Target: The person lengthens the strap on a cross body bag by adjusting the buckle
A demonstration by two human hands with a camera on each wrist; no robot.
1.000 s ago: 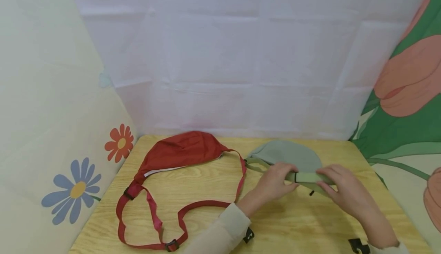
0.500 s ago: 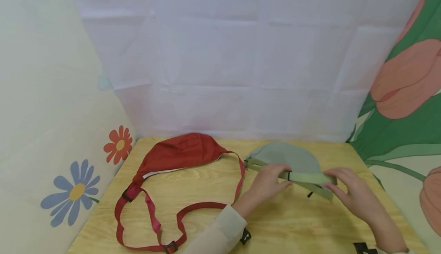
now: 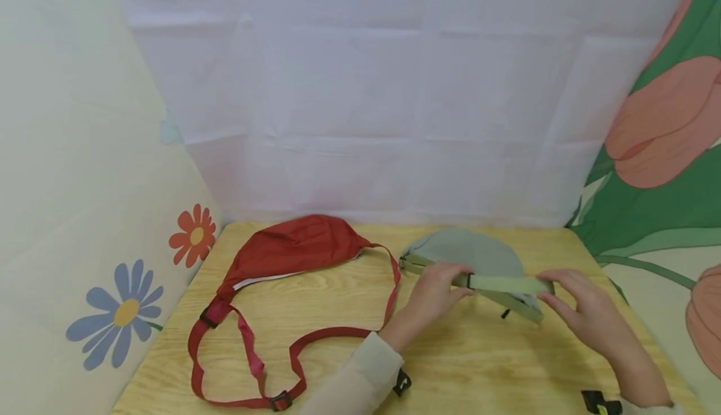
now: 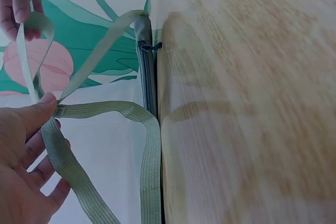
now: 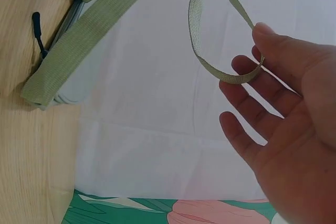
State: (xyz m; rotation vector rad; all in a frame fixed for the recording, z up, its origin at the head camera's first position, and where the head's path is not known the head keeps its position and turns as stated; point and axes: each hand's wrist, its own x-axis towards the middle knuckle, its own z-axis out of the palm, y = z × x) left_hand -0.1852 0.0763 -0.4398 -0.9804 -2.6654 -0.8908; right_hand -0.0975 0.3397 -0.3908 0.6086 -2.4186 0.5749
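Observation:
A grey-green waist bag (image 3: 467,249) lies at the back right of the table, its light green strap (image 3: 507,284) raised in front of it. My left hand (image 3: 430,296) pinches the strap beside a small black slider (image 3: 470,281). To the right, my right hand (image 3: 586,308) pinches the end of a strap loop between thumb and fingers. In the right wrist view the loop (image 5: 195,40) hangs open from the right hand (image 5: 294,108). The left wrist view has the left hand (image 4: 31,156) where several strap lengths meet, near the bag's dark zip (image 4: 148,77).
A red waist bag (image 3: 304,246) lies at the back left. Its long red strap (image 3: 332,332) with black buckles (image 3: 280,400) spreads across the wooden table (image 3: 479,371). A white cloth (image 3: 360,89) hangs behind, with flower-printed cloths (image 3: 664,127) at the sides.
My right hand has moved slightly right, and the strap loop between the hands has grown longer. My left hand has shifted a little left with the slider. The red bag lies unchanged.

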